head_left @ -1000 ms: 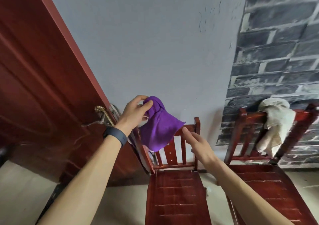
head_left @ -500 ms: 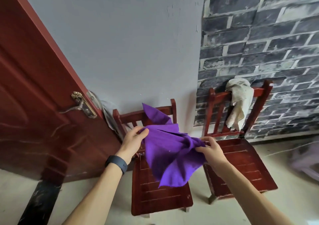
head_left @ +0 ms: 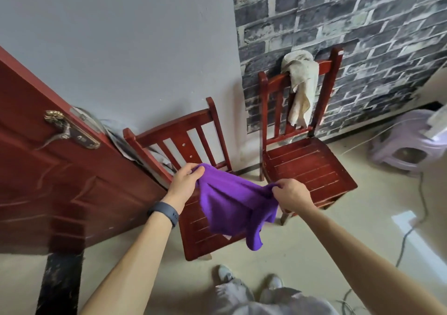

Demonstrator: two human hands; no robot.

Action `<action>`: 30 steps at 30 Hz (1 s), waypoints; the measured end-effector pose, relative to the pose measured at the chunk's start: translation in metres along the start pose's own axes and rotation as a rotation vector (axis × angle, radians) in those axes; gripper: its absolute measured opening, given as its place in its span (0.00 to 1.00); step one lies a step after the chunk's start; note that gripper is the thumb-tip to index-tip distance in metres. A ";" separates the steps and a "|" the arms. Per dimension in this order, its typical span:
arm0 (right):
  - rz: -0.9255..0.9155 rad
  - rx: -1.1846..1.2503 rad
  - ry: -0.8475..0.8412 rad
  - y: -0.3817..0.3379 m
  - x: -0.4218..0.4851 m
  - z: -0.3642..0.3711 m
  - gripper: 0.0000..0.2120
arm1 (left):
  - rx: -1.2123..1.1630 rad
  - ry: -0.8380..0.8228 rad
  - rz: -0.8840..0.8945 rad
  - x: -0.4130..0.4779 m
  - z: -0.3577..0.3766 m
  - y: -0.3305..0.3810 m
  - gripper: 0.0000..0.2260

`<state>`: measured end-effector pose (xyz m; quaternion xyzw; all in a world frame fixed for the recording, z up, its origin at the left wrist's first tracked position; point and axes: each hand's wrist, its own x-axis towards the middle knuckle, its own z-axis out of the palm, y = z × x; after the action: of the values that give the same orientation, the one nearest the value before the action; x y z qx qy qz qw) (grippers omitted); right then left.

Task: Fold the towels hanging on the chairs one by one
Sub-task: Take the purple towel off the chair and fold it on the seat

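Presently the purple towel (head_left: 229, 203) is held clear above the seat of the left chair (head_left: 174, 130). The left hand (head_left: 185, 184) pinches its edge at 10 o'clock and the right hand (head_left: 290, 195) pinches it at 3 o'clock, fingers curled into the cloth. Its long axis runs between the two grips, slack hanging toward 6 o'clock, with neither hand nearer. A cream towel (head_left: 301, 80) is draped on the right chair (head_left: 312, 164) at 1 o'clock, well apart.

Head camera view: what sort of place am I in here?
Most likely a plain room in a home: a red wooden door, a wooden chair with a cream towel draped over its back, brick-pattern wallpaper behind it, and a plastic stool.
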<state>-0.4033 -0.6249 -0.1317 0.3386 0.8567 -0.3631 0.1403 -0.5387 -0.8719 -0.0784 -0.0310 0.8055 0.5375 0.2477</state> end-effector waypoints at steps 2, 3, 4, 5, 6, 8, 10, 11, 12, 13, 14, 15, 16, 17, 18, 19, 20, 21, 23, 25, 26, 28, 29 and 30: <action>0.136 0.392 0.059 0.019 0.006 -0.014 0.11 | -0.118 0.103 -0.069 -0.001 -0.011 -0.006 0.04; 0.207 0.636 0.061 0.026 0.009 -0.020 0.10 | -0.146 0.133 -0.088 0.000 -0.015 -0.011 0.05; 0.256 0.835 0.049 0.030 0.010 -0.025 0.09 | -0.150 0.150 -0.100 0.001 -0.018 -0.014 0.06; 0.279 0.964 0.029 0.032 0.010 -0.029 0.08 | -0.162 0.159 -0.109 0.003 -0.020 -0.017 0.07; 0.277 1.022 0.003 0.033 0.011 -0.030 0.08 | -0.199 0.160 -0.125 0.002 -0.019 -0.017 0.07; 0.238 1.076 -0.096 0.029 0.012 -0.032 0.10 | -0.332 0.157 -0.182 0.003 -0.015 -0.014 0.06; 0.200 1.116 -0.226 0.026 0.017 -0.034 0.20 | -0.444 0.145 -0.223 0.003 -0.014 -0.009 0.09; 0.190 1.104 -0.281 0.024 0.020 -0.035 0.23 | -0.471 0.132 -0.225 0.004 -0.016 -0.008 0.10; 0.171 1.043 -0.324 0.022 0.022 -0.037 0.26 | -0.486 0.122 -0.221 0.004 -0.018 -0.006 0.12; 0.143 0.958 -0.355 0.017 0.024 -0.040 0.28 | -0.512 0.114 -0.218 0.005 -0.022 -0.005 0.12; 0.111 0.852 -0.354 0.013 0.025 -0.042 0.27 | -0.528 0.121 -0.214 0.005 -0.026 -0.004 0.11; 0.080 0.741 -0.336 0.009 0.026 -0.043 0.23 | -0.541 0.135 -0.211 0.006 -0.030 -0.004 0.09; 0.057 0.642 -0.290 0.008 0.029 -0.043 0.18 | -0.545 0.152 -0.205 0.006 -0.034 -0.003 0.09; 0.055 0.607 -0.239 0.007 0.033 -0.042 0.14 | -0.554 0.177 -0.201 0.007 -0.038 -0.004 0.10; 0.068 0.631 -0.202 0.007 0.038 -0.040 0.12 | -0.562 0.206 -0.197 0.008 -0.042 -0.005 0.12; 0.083 0.706 -0.193 0.008 0.041 -0.039 0.11 | -0.568 0.234 -0.191 0.011 -0.046 -0.007 0.14; 0.097 0.796 -0.193 0.008 0.044 -0.039 0.11 | -0.549 0.256 -0.185 0.012 -0.050 -0.008 0.15; 0.107 0.898 -0.201 0.008 0.048 -0.036 0.10 | -0.509 0.270 -0.185 0.014 -0.054 -0.011 0.15; 0.139 1.069 -0.215 0.008 0.053 -0.034 0.08 | -0.423 0.275 -0.200 0.016 -0.059 -0.014 0.16; 0.157 1.149 -0.272 0.006 0.053 -0.034 0.08 | -0.397 0.274 -0.210 0.019 -0.062 -0.015 0.16; 0.174 1.150 -0.306 0.004 0.050 -0.035 0.10 | -0.394 0.276 -0.215 0.019 -0.063 -0.014 0.16; 0.218 1.108 -0.394 -0.001 0.046 -0.039 0.15 | -0.377 0.273 -0.215 0.021 -0.064 -0.010 0.16; 0.245 1.077 -0.439 -0.003 0.045 -0.040 0.20 | -0.366 0.263 -0.207 0.022 -0.064 -0.008 0.16; 0.271 1.022 -0.457 -0.004 0.046 -0.042 0.23 | -0.348 0.245 -0.196 0.022 -0.064 -0.005 0.15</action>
<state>-0.4393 -0.5748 -0.1225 0.3831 0.4692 -0.7737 0.1858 -0.5795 -0.9256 -0.0730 -0.2166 0.7179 0.6337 0.1900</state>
